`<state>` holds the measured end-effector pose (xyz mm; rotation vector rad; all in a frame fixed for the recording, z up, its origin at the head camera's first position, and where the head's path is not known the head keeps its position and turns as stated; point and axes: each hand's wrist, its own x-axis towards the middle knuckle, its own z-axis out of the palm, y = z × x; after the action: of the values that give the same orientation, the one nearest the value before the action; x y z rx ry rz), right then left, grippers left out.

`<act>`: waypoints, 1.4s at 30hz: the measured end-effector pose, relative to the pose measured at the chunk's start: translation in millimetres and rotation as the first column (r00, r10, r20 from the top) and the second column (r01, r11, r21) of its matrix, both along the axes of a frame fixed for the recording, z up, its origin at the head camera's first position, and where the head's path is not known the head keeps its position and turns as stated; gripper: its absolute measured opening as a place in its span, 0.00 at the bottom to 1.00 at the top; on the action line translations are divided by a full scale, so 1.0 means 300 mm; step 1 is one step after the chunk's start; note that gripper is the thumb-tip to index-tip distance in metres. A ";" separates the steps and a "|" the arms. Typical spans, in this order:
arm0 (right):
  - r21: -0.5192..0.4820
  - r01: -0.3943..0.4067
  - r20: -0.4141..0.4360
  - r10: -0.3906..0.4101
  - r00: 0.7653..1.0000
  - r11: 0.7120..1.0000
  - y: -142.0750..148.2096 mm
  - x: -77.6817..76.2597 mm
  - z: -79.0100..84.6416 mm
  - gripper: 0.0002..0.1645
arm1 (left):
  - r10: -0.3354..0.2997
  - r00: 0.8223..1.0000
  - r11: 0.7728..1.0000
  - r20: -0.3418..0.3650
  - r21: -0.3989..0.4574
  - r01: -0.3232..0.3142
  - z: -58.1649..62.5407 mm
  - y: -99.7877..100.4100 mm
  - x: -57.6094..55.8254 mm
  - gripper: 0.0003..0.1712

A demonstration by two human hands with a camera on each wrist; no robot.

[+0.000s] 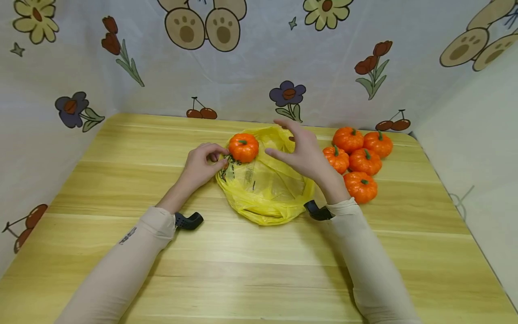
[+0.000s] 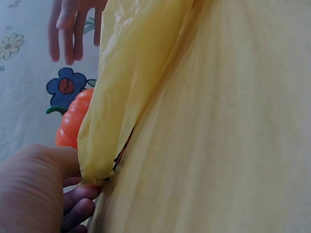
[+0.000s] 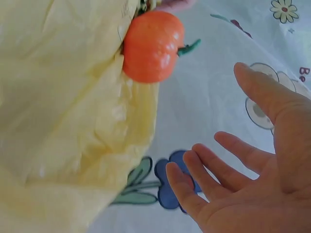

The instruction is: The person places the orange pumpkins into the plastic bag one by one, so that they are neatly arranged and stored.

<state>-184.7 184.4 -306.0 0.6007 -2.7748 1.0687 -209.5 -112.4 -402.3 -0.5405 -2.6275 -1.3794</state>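
A yellow plastic bag lies spread on the table, with a small orange pumpkin with a green stem on its far left part. At the bag's left edge my left hand pinches the plastic between thumb and fingers, close beside the pumpkin. The left wrist view shows the bag's gathered corner at those fingertips. My right hand is raised over the right side of the bag, fingers spread and holding nothing. In the right wrist view, a gap separates its fingers from the pumpkin.
Several more orange pumpkins sit in a cluster right of the bag, partly behind my right forearm. The wooden table meets a patterned cloth backdrop at its far edge. A white wall-like sheet borders the right side.
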 end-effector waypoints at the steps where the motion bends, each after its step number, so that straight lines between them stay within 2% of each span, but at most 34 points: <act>1: 0.001 0.007 -0.003 -0.007 1.000 1.000 0.013 0.007 0.005 0.47 | -0.001 1.000 1.000 0.001 0.005 0.001 0.000 0.000 0.000 0.09; 12: -0.011 0.122 -0.044 -0.122 0.992 0.993 0.194 0.058 0.041 0.42 | -0.002 1.000 1.000 0.019 0.005 0.002 0.002 0.000 0.000 0.09; 17: 0.014 0.174 -0.056 -0.173 0.983 0.985 0.247 0.078 0.038 0.39 | -0.002 1.000 1.000 0.014 0.001 0.002 0.001 -0.007 0.001 0.09; 26: 0.052 0.179 -0.076 -0.175 0.982 0.983 0.306 0.104 0.021 0.38 | -0.005 1.000 1.000 0.017 0.006 0.005 0.005 -0.005 0.003 0.09; 35: 0.011 0.191 0.019 -0.191 0.981 0.982 0.436 0.168 0.023 0.36 | -0.007 1.000 1.000 0.013 -0.004 0.007 0.002 0.002 -0.001 0.09; 42: 0.031 0.267 0.035 -0.268 0.963 0.963 0.591 0.202 0.012 0.37 | -0.003 1.000 1.000 0.008 0.002 0.003 0.006 -0.002 0.004 0.08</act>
<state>-124.1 361.8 -302.4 0.1977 -2.8021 0.9961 -208.2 -113.1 -400.3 -0.5398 -2.6330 -1.3877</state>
